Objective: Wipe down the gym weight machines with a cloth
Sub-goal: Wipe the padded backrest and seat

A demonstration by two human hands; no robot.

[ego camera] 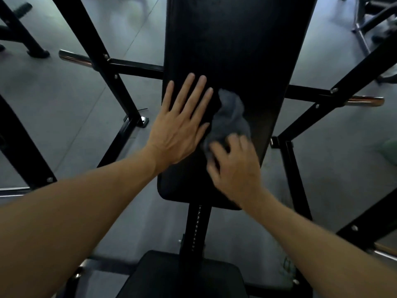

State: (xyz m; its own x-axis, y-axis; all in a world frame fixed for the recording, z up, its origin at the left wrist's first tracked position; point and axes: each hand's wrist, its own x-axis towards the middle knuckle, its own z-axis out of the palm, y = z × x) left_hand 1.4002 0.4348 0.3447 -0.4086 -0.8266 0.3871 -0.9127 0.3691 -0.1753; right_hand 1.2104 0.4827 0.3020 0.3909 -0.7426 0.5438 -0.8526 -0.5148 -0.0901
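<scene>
**Cloth worked on the back pad with both hands down**

While both bare forearms are stretched forward from the bottom corners of the view, the seat pad [182, 276] is seen nearest, just below the lower end of the back pad [232, 50]. Between seat and back pad, a black upright post [198, 229] marked with a column of small white numbers is visible. On the lower half of the back pad, the right hand [235, 166] is laid over the near end of a grey cloth [231, 117], its fingers bent and blurred; whether the cloth is gripped or only pressed cannot be told. Just left of the cloth, the left hand [179, 123] is pressed flat on the pad, fingers straight and slightly spread, its little-finger side touching the cloth's edge. The cloth is bunched, lying near the pad's middle and reaching up from under the right fingers. Beyond and to both sides of the back pad, black frame bars [101, 61] are crossed over a grey floor [53, 108], with chrome pegs [74, 59] projecting outward left and right.
</scene>
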